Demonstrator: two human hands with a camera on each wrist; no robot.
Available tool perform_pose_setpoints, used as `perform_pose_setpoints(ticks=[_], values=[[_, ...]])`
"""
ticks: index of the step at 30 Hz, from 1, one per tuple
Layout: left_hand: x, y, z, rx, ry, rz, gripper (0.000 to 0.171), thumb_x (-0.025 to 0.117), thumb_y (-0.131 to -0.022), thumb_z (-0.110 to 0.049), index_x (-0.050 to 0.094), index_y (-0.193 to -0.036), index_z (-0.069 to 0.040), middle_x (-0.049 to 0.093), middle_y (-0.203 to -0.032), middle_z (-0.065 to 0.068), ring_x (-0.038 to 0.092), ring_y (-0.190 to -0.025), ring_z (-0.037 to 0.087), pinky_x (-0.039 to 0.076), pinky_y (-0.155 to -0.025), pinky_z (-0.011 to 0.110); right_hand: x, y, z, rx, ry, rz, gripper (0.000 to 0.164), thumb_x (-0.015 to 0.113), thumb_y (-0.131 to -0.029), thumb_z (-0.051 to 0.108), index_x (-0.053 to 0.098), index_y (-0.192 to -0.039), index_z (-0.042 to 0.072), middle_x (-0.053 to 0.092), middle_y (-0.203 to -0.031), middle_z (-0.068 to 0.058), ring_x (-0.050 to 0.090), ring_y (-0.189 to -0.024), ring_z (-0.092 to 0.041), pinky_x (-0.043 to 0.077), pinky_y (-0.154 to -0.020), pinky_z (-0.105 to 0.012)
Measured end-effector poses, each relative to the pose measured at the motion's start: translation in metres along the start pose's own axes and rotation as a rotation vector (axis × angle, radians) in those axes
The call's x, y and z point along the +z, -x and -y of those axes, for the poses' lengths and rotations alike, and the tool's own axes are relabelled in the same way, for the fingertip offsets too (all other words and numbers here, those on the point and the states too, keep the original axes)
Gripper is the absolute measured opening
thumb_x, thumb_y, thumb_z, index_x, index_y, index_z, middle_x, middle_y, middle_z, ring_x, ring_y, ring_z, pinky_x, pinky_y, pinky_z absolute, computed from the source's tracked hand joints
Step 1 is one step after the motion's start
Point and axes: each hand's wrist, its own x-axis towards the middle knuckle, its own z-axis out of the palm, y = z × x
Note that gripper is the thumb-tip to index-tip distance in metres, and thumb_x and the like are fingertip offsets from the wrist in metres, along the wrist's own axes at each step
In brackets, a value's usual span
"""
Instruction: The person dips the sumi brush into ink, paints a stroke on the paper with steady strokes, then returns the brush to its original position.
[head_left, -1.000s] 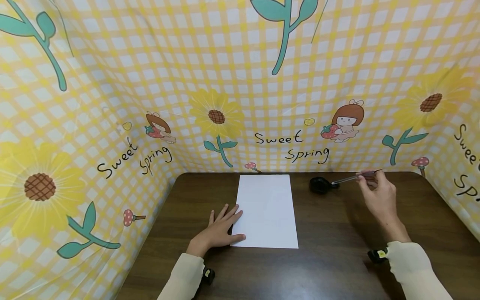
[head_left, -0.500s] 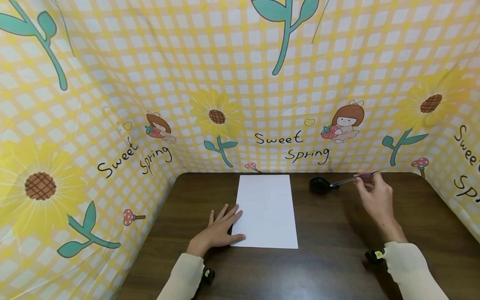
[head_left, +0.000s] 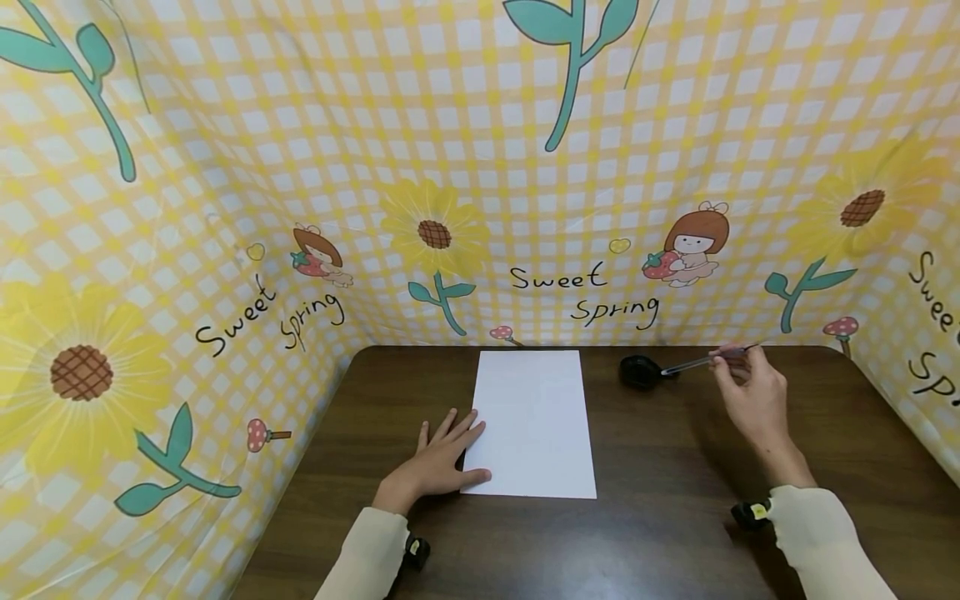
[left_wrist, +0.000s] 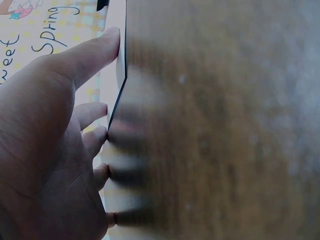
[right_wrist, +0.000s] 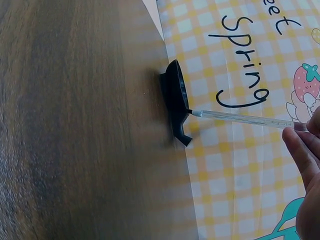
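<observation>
Black dish [head_left: 639, 372] — inside indistinct.

Left hand [left_wrist: 45, 135] touches what seems white paper [left_wrist: 121, 65].

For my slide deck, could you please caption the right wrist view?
The right hand holds a clear-barrelled brush, its dark tip at the edge of a black dish on the wooden table.

From the paper [head_left: 536, 425], bare worktop [head_left: 652, 467] leaves passage at five o'clock; the black dish [head_left: 637, 371] (slim brush [right_wrist: 240, 118] at its edge) obstructs two, patterned cloth [head_left: 570, 200] twelve.
</observation>
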Motion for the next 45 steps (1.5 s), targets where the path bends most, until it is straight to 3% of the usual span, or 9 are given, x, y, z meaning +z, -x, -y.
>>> perform_pose_setpoints(ticks=[26, 45], values=[[0.002, -0.002, 0.002, -0.006, -0.008, 0.005, 0.091, 0.064, -0.098, -0.067, 0.03, -0.171, -0.024, 0.014, -0.181, 0.0, 0.0, -0.168, 0.038, -0.008, -0.125, 0.078, -0.006, -0.001, -0.004, -0.02, 0.042, -0.011, 0.015, 0.063, -0.102, -0.004, 0.062, -0.115, -0.011, 0.074, -0.105, -0.025, 0.06, -0.092, 0.026, 0.047, -0.082, 0.003], [0.0, -0.001, -0.001, -0.003, -0.008, 0.006, 0.09, 0.065, -0.099, -0.065, 0.031, -0.17, -0.022, 0.015, -0.181, 0.001, 0.001, -0.168, 0.04, -0.007, -0.124, 0.079, -0.015, -0.005, 0.007, -0.088, 0.054, -0.038, 0.016, 0.065, -0.1, -0.008, 0.061, -0.115, -0.013, 0.074, -0.105, -0.027, 0.059, -0.094, 0.028, 0.046, -0.084, 0.004]])
